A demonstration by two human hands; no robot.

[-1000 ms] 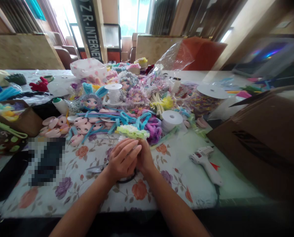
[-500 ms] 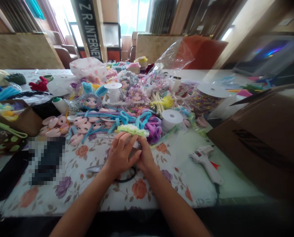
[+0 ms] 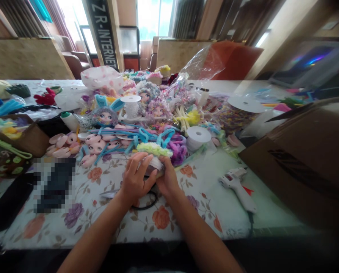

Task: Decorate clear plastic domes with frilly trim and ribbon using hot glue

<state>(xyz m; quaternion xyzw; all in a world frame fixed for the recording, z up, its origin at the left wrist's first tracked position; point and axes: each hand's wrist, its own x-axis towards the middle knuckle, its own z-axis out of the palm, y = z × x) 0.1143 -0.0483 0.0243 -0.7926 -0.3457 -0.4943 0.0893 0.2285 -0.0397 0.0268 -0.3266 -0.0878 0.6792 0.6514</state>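
Observation:
My left hand (image 3: 137, 174) and my right hand (image 3: 168, 176) are closed around a small rounded piece (image 3: 156, 163). Its near side is whitish, and a fluffy yellow-green trim (image 3: 155, 149) runs along its top. What the piece is, I cannot make out. Fingers of my left hand lie over its left side, while my right hand grips the right. Below them on the floral cloth lie scissors (image 3: 108, 194), their black handle (image 3: 149, 204) partly under my hands. Just beyond the piece are purple fuzzy strips (image 3: 178, 148) and blue fuzzy strips (image 3: 146, 136).
A glue gun (image 3: 239, 187) lies at right, near a large cardboard box (image 3: 300, 159). Doll face pieces (image 3: 95, 148), a white spool (image 3: 198, 138) and decorated dolls (image 3: 104, 115) crowd the table's middle. A blurred-out dark object (image 3: 55, 185) lies at left.
My fingers have shifted apart slightly on the piece, and more of its whitish near side now shows between my hands. Everything else on the table stays put.

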